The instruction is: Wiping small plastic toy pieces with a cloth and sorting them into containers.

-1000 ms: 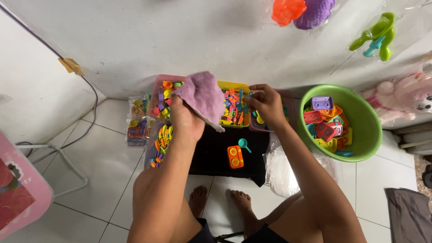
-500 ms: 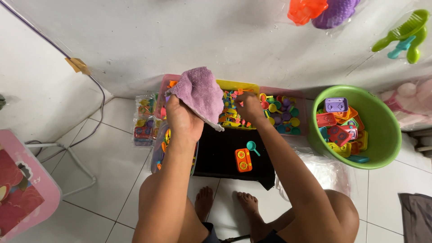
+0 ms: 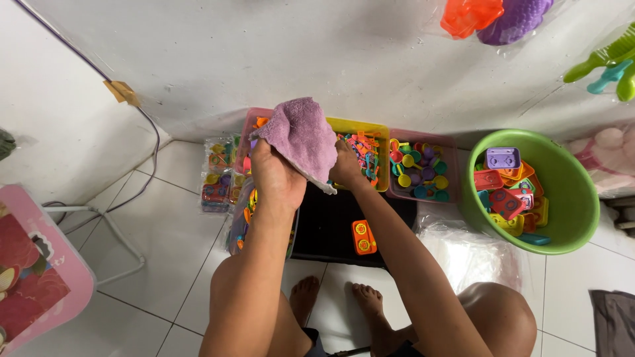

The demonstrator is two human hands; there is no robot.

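Feet [image 3: 334,301] rest on the white tiled floor [image 3: 159,251], nearest of all. Beyond them an orange toy stove [image 3: 364,237] lies on a black mat [image 3: 331,221]. Above the mat's far left corner the left hand [image 3: 276,177] is clenched around a purple cloth [image 3: 301,135], which hangs over the thumb. Just beside it the right hand [image 3: 345,166] reaches under the cloth's edge at the near rim of a yellow tray [image 3: 357,127] of small toys; whether its fingers are closed cannot be told. A pink tray [image 3: 423,137] and a green basin [image 3: 562,192] of toy pieces stand to the right, by the wall.
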